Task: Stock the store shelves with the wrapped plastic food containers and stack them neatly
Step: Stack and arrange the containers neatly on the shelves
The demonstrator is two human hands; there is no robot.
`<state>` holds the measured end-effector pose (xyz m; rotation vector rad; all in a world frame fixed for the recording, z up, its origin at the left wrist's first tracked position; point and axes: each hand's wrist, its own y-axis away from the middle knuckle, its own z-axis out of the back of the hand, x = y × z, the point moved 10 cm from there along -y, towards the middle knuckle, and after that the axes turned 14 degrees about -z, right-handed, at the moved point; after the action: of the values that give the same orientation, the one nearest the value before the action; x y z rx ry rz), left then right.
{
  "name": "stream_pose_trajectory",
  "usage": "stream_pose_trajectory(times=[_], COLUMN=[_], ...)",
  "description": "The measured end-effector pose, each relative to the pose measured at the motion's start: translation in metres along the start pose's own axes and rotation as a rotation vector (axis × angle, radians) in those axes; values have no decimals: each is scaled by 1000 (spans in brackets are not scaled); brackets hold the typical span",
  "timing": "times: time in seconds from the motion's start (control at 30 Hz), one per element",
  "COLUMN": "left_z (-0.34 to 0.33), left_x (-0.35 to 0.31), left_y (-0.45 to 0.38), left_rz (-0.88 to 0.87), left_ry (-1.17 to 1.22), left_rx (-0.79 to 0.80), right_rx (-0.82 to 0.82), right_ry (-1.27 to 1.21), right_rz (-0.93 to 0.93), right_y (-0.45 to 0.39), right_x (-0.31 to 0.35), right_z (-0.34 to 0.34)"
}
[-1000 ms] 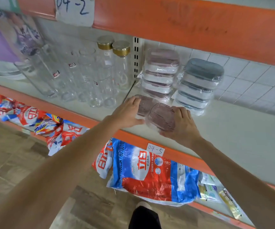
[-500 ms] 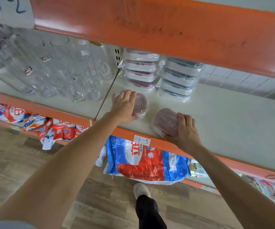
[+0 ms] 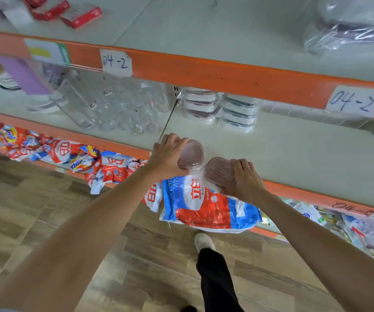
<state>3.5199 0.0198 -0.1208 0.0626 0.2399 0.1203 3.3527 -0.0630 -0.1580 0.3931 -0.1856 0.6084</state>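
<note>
Left hand [image 3: 167, 155] lies fingers spread over the left container [image 3: 191, 154], palm at its near-left side, holding it at the front of the middle shelf [image 3: 294, 152]. Right hand [image 3: 245, 181] is curled around the right container [image 3: 218, 173], fingers on its lid, thumb side hidden; this one sits at the shelf's front lip, partly over the orange edge. Both containers have dark pinkish lids under clear wrap, just beside each other, not stacked.

Behind them, well apart: pink stack [image 3: 200, 105] and grey stack [image 3: 237, 112] of wrapped containers, side by side at the shelf back. Left of those, glass jars [image 3: 118, 109]. Nothing between hands and stacks. Tag "04-2" [image 3: 116, 62] on the upper rail. Below: detergent bag [image 3: 204, 206] hanging off the lower shelf. Blurred wrapped bundle [image 3: 348, 25] on top shelf. Person's shoe [image 3: 204, 242] on wood floor.
</note>
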Motion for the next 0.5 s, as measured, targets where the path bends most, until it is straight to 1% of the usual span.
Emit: stream_pose_trajectory(times=[0.1, 0.23, 0.37, 0.5], left_z=[25, 83, 152, 204], left_x=[-19, -58, -101, -143], left_y=[47, 86, 92, 84], left_rz=[29, -33, -93, -159], left_ry=[7, -45, -76, -131], left_rx=[-20, -48, -116, -180], right_rx=[-14, -69, -166, -259], right_ry=[-3, -30, -36, 1], right_rz=[74, 135, 148, 125], right_y=[43, 101, 142, 170], right_x=[15, 25, 32, 22], right_z=[23, 71, 138, 201])
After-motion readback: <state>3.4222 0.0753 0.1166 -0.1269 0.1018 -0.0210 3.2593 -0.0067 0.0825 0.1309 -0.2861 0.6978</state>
